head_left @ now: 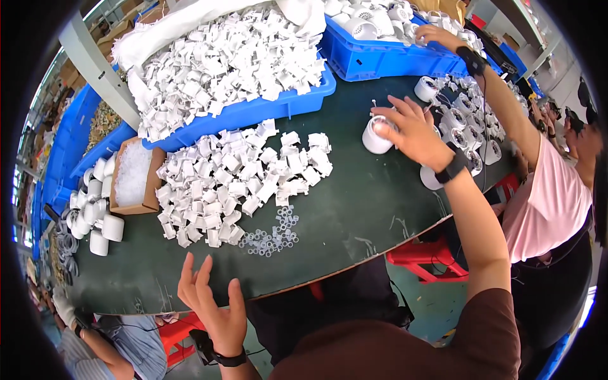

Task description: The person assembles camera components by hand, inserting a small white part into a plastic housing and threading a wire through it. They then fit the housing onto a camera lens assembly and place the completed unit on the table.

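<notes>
My right hand (415, 132) is over a white cylindrical housing (376, 140) on the right part of the green table. Its fingers are stretched out and its thumb crosses the housing's top; whether it touches the housing I cannot tell. A short wire sticks up behind the housing. My left hand (212, 310) hovers at the table's front edge, fingers spread and holding nothing. Beyond it lie a heap of small white plastic clips (215, 183) and a patch of small translucent rings (272, 237).
A blue bin (234, 113) heaped with white parts stands at the back, beside another blue bin (380, 62). A co-worker's hand (437, 37) reaches into that one. Assembled units (472, 120) crowd the right. A cardboard box (135, 206) and white cups (95, 212) sit left.
</notes>
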`<state>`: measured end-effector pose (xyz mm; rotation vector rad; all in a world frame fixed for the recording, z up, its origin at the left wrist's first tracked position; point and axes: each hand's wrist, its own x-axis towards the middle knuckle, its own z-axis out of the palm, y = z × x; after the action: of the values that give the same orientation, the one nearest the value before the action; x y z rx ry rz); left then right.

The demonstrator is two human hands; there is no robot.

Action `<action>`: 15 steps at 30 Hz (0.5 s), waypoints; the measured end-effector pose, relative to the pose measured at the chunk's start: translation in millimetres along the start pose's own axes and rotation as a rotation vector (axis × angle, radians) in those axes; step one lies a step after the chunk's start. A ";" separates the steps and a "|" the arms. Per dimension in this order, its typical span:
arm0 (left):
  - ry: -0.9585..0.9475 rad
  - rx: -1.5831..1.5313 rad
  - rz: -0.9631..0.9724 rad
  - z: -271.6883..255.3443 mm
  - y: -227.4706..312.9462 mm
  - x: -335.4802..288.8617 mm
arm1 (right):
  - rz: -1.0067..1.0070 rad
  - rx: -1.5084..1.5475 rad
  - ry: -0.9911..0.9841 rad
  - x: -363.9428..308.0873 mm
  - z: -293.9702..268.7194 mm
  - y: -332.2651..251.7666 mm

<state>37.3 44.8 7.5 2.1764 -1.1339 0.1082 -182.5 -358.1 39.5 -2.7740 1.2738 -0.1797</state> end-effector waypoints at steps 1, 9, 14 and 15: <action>-0.005 0.001 -0.002 0.9 2.1 0.2 | -0.117 -0.015 0.083 -9.6 3.0 -0.2; -0.055 -0.094 0.069 11.7 14.7 -3.7 | -0.324 -0.124 0.248 -64.7 -6.2 -50.7; -0.074 -0.158 0.110 15.3 24.5 -5.4 | -0.515 0.056 0.127 -44.0 -7.8 -35.1; -0.072 -0.159 0.113 14.3 25.3 -4.9 | -0.477 0.090 0.082 -40.7 -13.8 -33.4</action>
<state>12.0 29.7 8.0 1.9906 -1.2618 -0.0106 -185.7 -305.9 54.4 -2.9625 0.5743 -0.3718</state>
